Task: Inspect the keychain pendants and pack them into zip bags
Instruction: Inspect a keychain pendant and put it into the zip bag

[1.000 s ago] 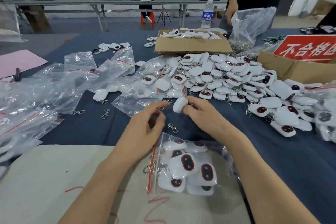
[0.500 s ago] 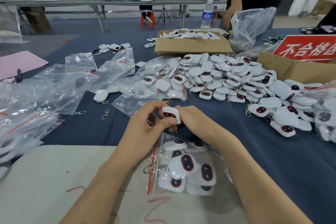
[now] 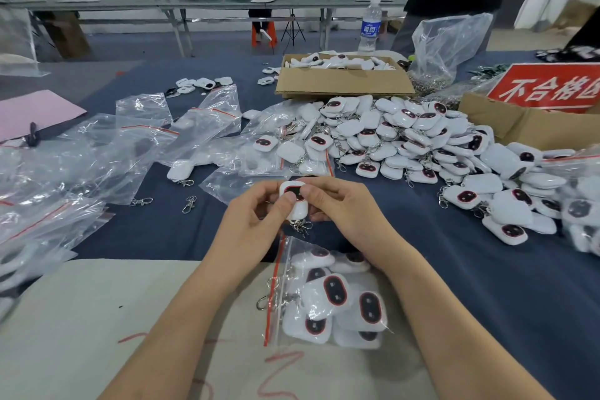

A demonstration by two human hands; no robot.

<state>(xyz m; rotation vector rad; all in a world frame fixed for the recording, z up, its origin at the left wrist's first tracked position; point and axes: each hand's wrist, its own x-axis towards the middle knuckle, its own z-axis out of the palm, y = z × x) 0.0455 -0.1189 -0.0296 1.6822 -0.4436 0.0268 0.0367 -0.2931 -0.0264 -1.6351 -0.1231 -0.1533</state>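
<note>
At the left, empty zip bags [image 3: 97, 153] are strewn over a dark blue tablecloth [image 3: 487, 286], with loose metal clasps [image 3: 189, 204] lying near them. At the centre, one white pendant [image 3: 293, 201] is pinched between the left hand [image 3: 253, 221] and the right hand [image 3: 337, 208]. Both thumbs are pressed on its dark, red-rimmed face, which is turned up toward the camera, and its chain [image 3: 302, 226] hangs beneath. Just below the hands, a part-filled zip bag [image 3: 324, 295] lies with its red-striped mouth to the left, and clasps are seen poking out through it. To the right, a large pile of pendants [image 3: 406, 140] is heaped, and at the far right a cardboard box [image 3: 506, 120] with a red sign is placed.

A flaw could be missed, since the face is partly hidden by the thumbs. The dangling chain could be snagged on the bag's mouth when the pendant is put in. The seal could also be blocked by the protruding clasps.
</note>
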